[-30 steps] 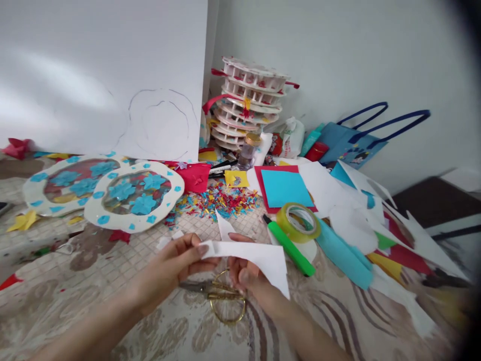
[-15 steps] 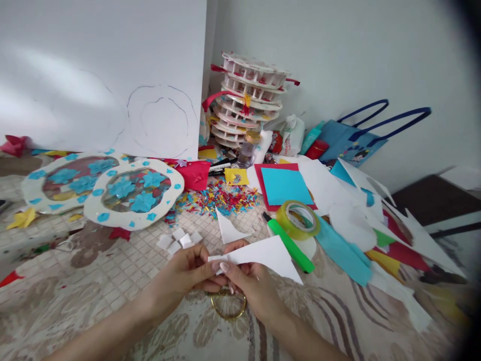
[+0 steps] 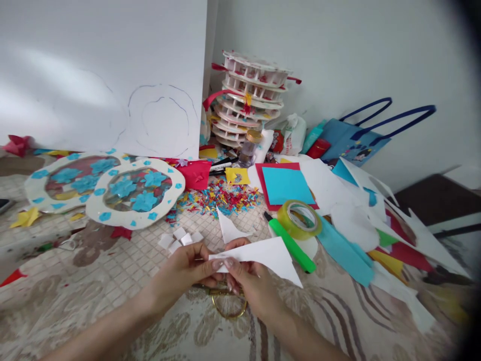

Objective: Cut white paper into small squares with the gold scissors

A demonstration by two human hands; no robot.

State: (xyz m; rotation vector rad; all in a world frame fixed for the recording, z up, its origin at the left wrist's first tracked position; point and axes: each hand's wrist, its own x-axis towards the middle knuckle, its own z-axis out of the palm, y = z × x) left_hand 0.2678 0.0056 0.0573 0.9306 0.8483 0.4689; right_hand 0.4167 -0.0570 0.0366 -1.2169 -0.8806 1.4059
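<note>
The left hand (image 3: 184,271) and right hand (image 3: 250,288) each have a grip pinched on the narrow left tip of a white paper scrap (image 3: 270,255), just above the scissors (image 3: 229,306). It looks light, floppy and easily creased, so it is best pinched near an edge.

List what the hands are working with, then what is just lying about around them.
In hand: white paper, pinched at its narrow end by left hand and right hand; scissors right beneath them.
Lying about: tape roll, green marker, blue paper square, coloured scraps, decorated plates, blue bag.
</note>
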